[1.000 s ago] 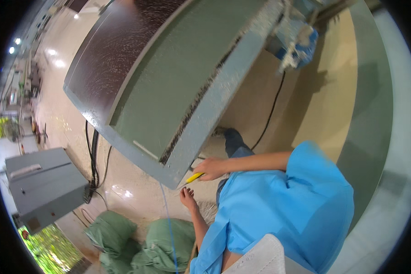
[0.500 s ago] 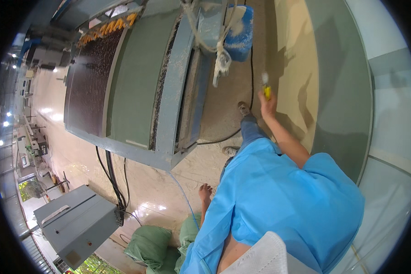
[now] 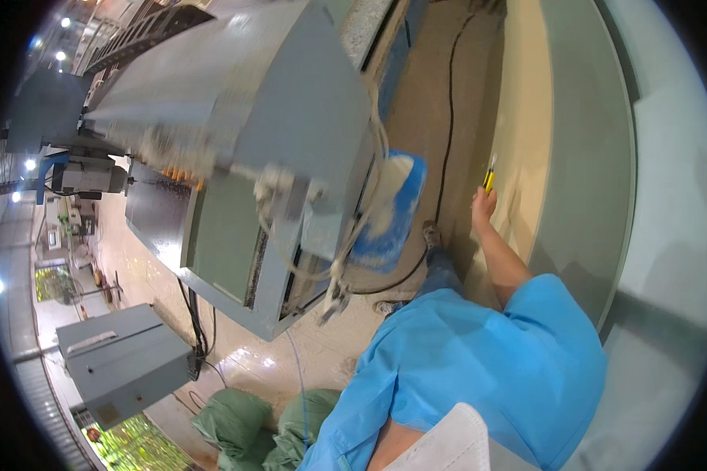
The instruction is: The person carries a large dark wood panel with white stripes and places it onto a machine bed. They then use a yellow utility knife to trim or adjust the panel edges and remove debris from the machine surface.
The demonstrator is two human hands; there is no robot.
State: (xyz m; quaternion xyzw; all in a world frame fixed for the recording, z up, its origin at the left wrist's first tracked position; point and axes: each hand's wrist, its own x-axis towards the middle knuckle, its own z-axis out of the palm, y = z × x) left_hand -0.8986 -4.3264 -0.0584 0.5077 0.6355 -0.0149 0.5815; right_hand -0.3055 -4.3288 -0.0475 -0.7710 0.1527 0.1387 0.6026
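My right hand (image 3: 484,206) is closed round the handle of a slim yellow-and-black utility knife (image 3: 489,179). The pale tip of the knife points away from me. Hand and knife are above the gap beside a long cream-coloured side face (image 3: 518,133), topped by a grey-green surface (image 3: 589,141) on my right. My left hand cannot be made out; the blue shirt covers where that arm hangs.
A large grey machine (image 3: 306,102) with a green bed (image 3: 226,228) stands on the left. A dusty blue container (image 3: 404,228) and hanging hoses (image 3: 291,271) are at its near side. A black cable (image 3: 450,102) crosses the floor. Green sacks (image 3: 232,420) and a grey cabinet (image 3: 133,357) are lower left.
I have moved forward along the machine, whose grey housing now fills the upper left. My right hand still holds the utility knife. My left hand has gone out of sight.
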